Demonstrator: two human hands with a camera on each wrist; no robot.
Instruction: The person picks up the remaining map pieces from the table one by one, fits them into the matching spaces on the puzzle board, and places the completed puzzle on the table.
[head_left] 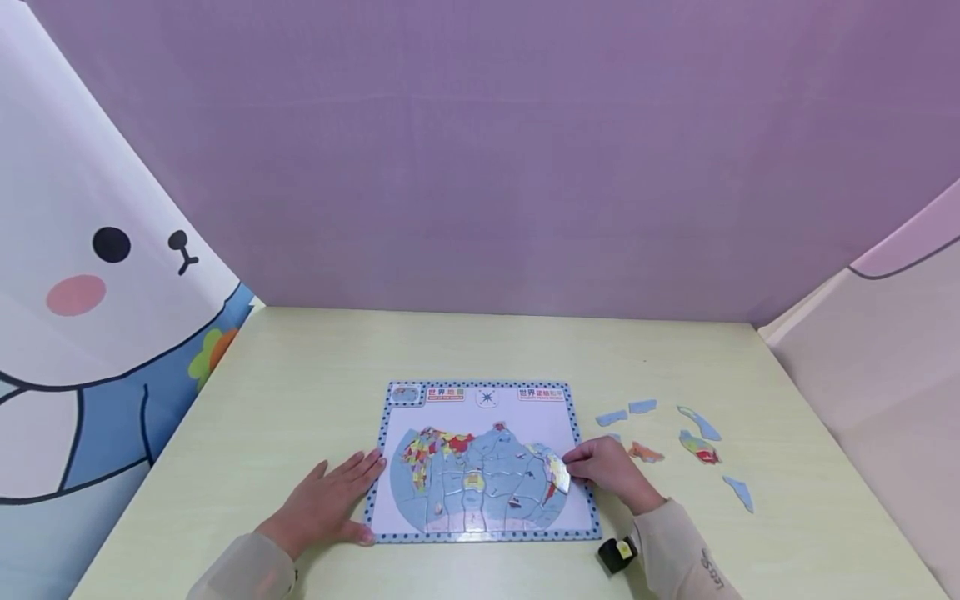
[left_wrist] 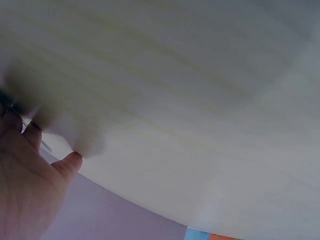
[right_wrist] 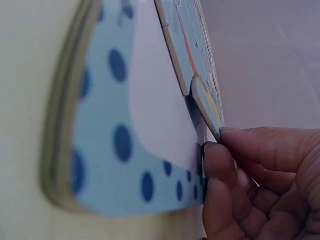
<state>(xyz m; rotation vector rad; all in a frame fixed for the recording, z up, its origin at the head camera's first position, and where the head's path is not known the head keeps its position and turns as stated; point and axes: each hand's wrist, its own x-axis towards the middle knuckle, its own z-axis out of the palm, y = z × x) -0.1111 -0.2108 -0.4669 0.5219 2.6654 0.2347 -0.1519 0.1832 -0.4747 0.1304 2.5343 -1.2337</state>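
A world-map jigsaw puzzle (head_left: 495, 492) lies partly assembled on a white board with a blue dotted border (head_left: 525, 536). My right hand (head_left: 611, 471) pinches a puzzle piece (right_wrist: 206, 104) between thumb and fingers at the map's right edge. In the right wrist view that piece tilts up from the board, its tip against the assembled part. On the other side, my left hand (head_left: 322, 504) rests with spread fingers, fingertips at the board's left border. The left wrist view shows this hand (left_wrist: 30, 175) only at its lower left.
Several loose pieces, among them an orange piece (head_left: 646, 452), a green-and-red piece (head_left: 699, 447) and a blue piece (head_left: 739, 492), lie on the table right of the board. A small black object (head_left: 617, 554) sits near my right sleeve. A purple wall (head_left: 510, 167) stands behind the table.
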